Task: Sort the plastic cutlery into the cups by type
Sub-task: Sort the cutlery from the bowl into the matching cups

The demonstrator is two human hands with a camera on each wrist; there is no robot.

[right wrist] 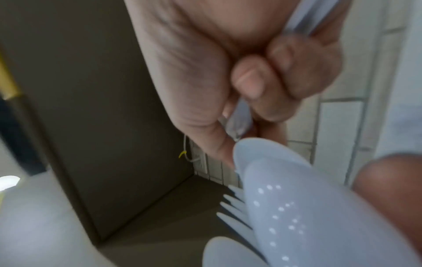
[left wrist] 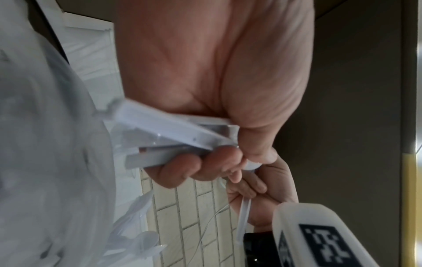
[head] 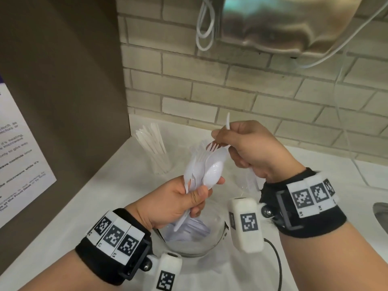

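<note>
My left hand (head: pixel 195 196) grips a bundle of white plastic cutlery (head: pixel 199 164) by the handles, heads up, above a glass bowl (head: pixel 184 247). A spoon (head: pixel 213 172) faces me at the front of the bundle, with forks behind it. The handles (left wrist: pixel 173 137) stick out below my left hand's fingers (left wrist: pixel 182 169). My right hand (head: pixel 226 148) is just right of the bundle's top and holds white cutlery; one thin end (head: pixel 228 120) pokes up and fork tines (head: pixel 212 147) show by the thumb. A clear cup (head: pixel 156 156) of white pieces stands at the back left. More cutlery lies in the bowl.
A dark cabinet side (head: pixel 63 80) with a paper notice (head: pixel 19 154) closes the left. A brick wall runs behind, under a metal appliance (head: pixel 294 24) with white cables. A sink edge (head: pixel 381 217) shows at the right, and a black cable (head: pixel 277 263) lies near the bowl.
</note>
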